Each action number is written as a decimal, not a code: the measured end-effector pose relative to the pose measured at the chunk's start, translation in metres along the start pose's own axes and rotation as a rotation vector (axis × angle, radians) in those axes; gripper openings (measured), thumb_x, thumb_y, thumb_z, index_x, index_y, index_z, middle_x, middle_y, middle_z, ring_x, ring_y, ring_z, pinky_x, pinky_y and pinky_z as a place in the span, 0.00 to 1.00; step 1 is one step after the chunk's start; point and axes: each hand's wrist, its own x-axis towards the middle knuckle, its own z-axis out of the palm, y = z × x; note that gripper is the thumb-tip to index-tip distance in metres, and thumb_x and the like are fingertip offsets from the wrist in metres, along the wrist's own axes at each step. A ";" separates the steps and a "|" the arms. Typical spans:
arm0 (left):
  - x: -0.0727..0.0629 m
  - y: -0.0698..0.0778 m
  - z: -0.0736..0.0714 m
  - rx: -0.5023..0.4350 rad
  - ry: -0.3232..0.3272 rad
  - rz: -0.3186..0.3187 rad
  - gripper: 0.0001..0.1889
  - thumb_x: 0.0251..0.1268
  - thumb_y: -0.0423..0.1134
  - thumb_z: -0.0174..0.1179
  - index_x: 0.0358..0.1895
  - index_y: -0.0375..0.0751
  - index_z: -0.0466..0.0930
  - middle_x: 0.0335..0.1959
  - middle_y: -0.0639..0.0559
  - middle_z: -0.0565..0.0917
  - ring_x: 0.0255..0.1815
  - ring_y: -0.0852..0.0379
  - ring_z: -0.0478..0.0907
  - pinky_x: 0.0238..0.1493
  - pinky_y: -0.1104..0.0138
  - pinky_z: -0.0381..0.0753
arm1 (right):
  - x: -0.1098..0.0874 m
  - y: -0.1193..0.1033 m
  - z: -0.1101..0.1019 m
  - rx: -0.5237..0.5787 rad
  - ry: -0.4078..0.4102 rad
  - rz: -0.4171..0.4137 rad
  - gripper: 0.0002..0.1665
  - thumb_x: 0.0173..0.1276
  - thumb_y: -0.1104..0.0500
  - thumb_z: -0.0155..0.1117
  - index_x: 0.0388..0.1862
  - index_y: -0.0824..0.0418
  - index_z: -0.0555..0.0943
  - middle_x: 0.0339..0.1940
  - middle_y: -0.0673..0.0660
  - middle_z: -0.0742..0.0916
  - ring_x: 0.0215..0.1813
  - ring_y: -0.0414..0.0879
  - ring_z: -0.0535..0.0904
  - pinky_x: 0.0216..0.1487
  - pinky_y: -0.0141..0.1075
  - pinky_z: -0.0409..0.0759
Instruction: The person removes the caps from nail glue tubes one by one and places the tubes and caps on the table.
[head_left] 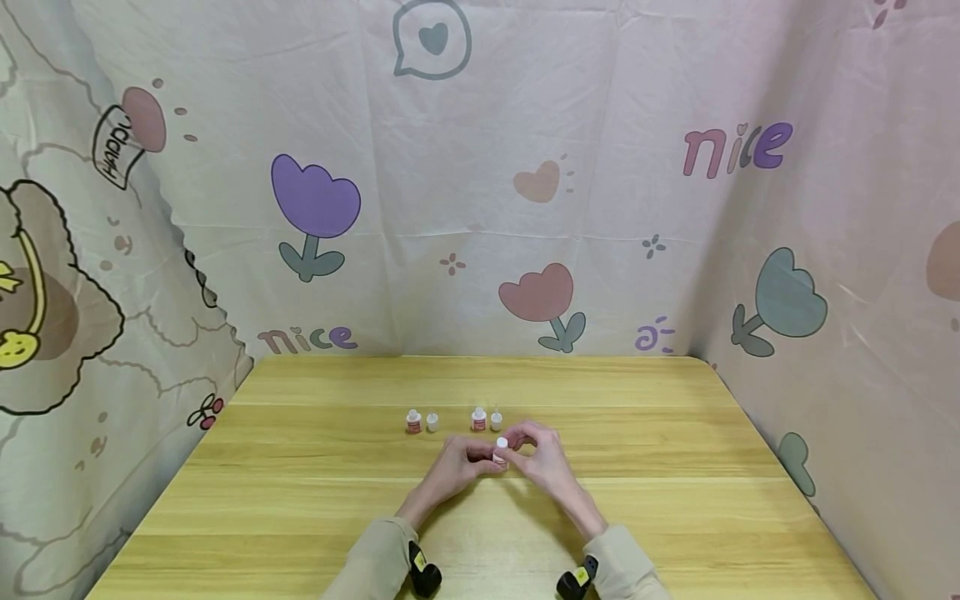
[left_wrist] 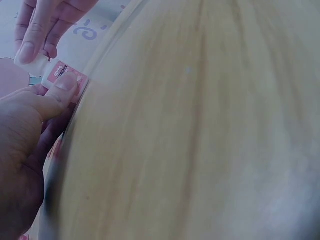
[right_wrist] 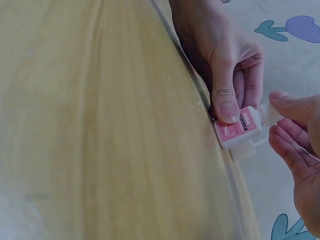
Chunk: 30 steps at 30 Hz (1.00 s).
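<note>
Low over the table, my left hand (head_left: 454,463) grips a small white bottle (right_wrist: 237,128) by its pink-labelled body, thumb on the label. The bottle's white cap (left_wrist: 32,65) is pinched between the thumb and fingers of my right hand (head_left: 547,460). Both hands meet at this bottle near the table's middle. Behind them stand two similar bottles, one at left (head_left: 413,422) and another (head_left: 478,420) just past my hands. Each has a loose white cap at its right side, one cap (head_left: 432,422) by the left bottle and another cap (head_left: 497,420) by the nearer one.
The wooden table (head_left: 300,467) runs back to a printed cloth (head_left: 450,167) hung behind and on both sides. Dark straps with small devices sit on the left cuff (head_left: 424,572) and the right cuff (head_left: 577,578).
</note>
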 end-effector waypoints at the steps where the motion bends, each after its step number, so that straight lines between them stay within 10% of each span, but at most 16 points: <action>1: 0.000 0.000 0.000 0.000 0.003 -0.001 0.09 0.56 0.33 0.72 0.41 0.39 0.90 0.33 0.44 0.91 0.30 0.46 0.87 0.34 0.69 0.84 | 0.000 0.000 0.000 -0.002 0.002 -0.005 0.11 0.53 0.74 0.75 0.35 0.72 0.84 0.32 0.66 0.88 0.32 0.59 0.84 0.40 0.54 0.85; 12: 0.001 -0.001 -0.001 -0.003 -0.013 -0.025 0.10 0.57 0.36 0.72 0.43 0.43 0.90 0.35 0.48 0.92 0.33 0.54 0.88 0.38 0.72 0.84 | 0.000 -0.005 -0.003 0.001 0.000 -0.031 0.09 0.56 0.74 0.73 0.37 0.73 0.84 0.32 0.66 0.88 0.33 0.59 0.85 0.42 0.51 0.86; 20: 0.001 0.001 -0.002 0.015 -0.016 -0.027 0.11 0.58 0.36 0.72 0.44 0.43 0.90 0.37 0.48 0.92 0.35 0.58 0.89 0.40 0.73 0.84 | 0.001 -0.008 -0.006 -0.007 0.009 -0.040 0.09 0.57 0.74 0.73 0.38 0.72 0.85 0.33 0.65 0.89 0.34 0.57 0.86 0.42 0.29 0.84; 30: 0.001 0.001 -0.001 0.011 -0.011 -0.022 0.10 0.58 0.35 0.72 0.44 0.41 0.90 0.37 0.47 0.92 0.36 0.56 0.90 0.40 0.73 0.85 | 0.002 -0.016 -0.007 -0.003 0.052 -0.035 0.09 0.58 0.74 0.72 0.38 0.73 0.85 0.32 0.66 0.88 0.34 0.60 0.85 0.43 0.46 0.86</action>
